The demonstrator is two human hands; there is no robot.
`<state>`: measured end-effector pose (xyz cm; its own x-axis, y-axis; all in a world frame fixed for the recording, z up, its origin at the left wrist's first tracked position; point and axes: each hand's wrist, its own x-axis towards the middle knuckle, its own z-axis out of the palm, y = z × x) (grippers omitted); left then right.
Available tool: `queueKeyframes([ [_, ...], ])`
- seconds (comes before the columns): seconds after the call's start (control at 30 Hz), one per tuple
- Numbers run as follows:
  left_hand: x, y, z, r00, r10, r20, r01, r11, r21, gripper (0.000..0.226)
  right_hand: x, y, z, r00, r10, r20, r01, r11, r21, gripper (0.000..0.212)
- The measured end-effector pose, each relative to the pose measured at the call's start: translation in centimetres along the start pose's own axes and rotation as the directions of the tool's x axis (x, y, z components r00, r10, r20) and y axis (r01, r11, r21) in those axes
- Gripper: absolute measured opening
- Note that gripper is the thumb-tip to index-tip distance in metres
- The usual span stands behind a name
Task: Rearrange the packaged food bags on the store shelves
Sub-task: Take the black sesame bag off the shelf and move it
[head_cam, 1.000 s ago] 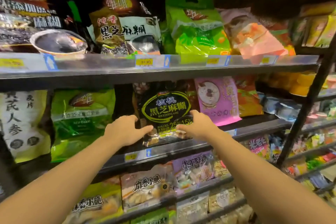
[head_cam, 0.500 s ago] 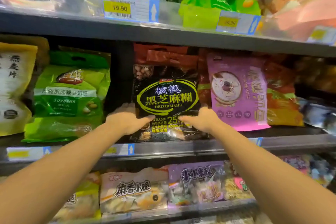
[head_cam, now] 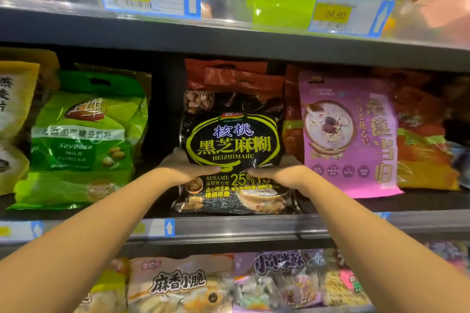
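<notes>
both hands are on the black sesame paste bag (head_cam: pixel 232 145), which stands upright in the middle of the middle shelf (head_cam: pixel 241 226), between the green soybean milk powder bag (head_cam: pixel 81 140) on its left and the pink oatmeal bag (head_cam: pixel 348 134) just beside it on the right. the left hand (head_cam: pixel 183 168) grips the bag's left edge and the right hand (head_cam: pixel 282 173) grips the right edge, thumbs lying across the front at about the lower third; the fingers go behind the bag and are hidden, so how far they wrap i cannot tell.

the step in hand looks like squaring this bag in its slot. to do it well, keep the grip even on both sides so the soft pouch does not twist, press the base back so it sits flat behind the shelf lip, and keep the label facing forward. mind the red-topped bags (head_cam: pixel 229 76) stacked behind it: pushing too hard could tip them. there is a dark gap on the left, so nudging the bag slightly left would stop it crowding the pink one.
</notes>
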<state>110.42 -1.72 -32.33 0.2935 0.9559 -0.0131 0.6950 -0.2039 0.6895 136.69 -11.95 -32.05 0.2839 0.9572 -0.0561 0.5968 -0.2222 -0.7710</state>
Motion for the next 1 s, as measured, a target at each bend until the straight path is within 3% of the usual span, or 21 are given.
queueKeyframes([
  [0.1, -0.1, 0.0, 0.0, 0.993, 0.057, 0.099, -0.047, 0.994, -0.100, 0.085, 0.1, -0.3, -0.3, 0.998, 0.034, 0.060, -0.033, 0.999, -0.026, 0.059],
  [0.17, -0.3, 0.0, 0.1, 0.990, 0.086, 0.112, -0.068, 0.986, -0.155, 0.077, 0.1, -0.5, -0.3, 0.996, 0.034, 0.085, -0.032, 0.999, -0.026, 0.056],
  [0.27, -0.4, -0.1, 0.4, 0.994, 0.067, 0.083, -0.050, 0.981, -0.187, 0.078, 0.1, -0.4, 0.1, 0.999, 0.007, 0.052, -0.008, 1.000, 0.013, 0.069],
  [0.4, -1.1, 0.1, 0.8, 1.000, -0.023, 0.011, 0.025, 0.983, -0.182, 0.097, -0.7, -1.1, 0.2, 1.000, 0.010, 0.016, -0.010, 1.000, 0.002, 0.062],
  [0.53, -2.3, 1.0, 0.3, 1.000, -0.006, 0.004, 0.006, 0.993, -0.121, 0.085, -1.3, -2.0, -0.1, 1.000, 0.019, 0.010, -0.019, 1.000, -0.021, 0.072],
  [0.63, -2.9, 1.9, -0.9, 1.000, 0.026, -0.005, -0.026, 0.991, -0.130, 0.084, -1.8, -3.0, -0.8, 1.000, -0.010, 0.009, 0.011, 0.998, -0.065, 0.065],
  [0.9, -4.9, 3.6, -4.3, 0.997, 0.081, -0.017, -0.083, 0.988, -0.127, 0.081, -3.4, -5.5, -2.9, 0.999, -0.033, 0.037, 0.033, 0.999, 0.002, 0.068],
  [1.0, -6.4, 3.5, -4.9, 0.997, 0.074, -0.009, -0.074, 0.990, -0.116, 0.080, -4.8, -5.8, -2.9, 0.999, 0.038, 0.031, -0.038, 0.999, 0.026, 0.070],
])
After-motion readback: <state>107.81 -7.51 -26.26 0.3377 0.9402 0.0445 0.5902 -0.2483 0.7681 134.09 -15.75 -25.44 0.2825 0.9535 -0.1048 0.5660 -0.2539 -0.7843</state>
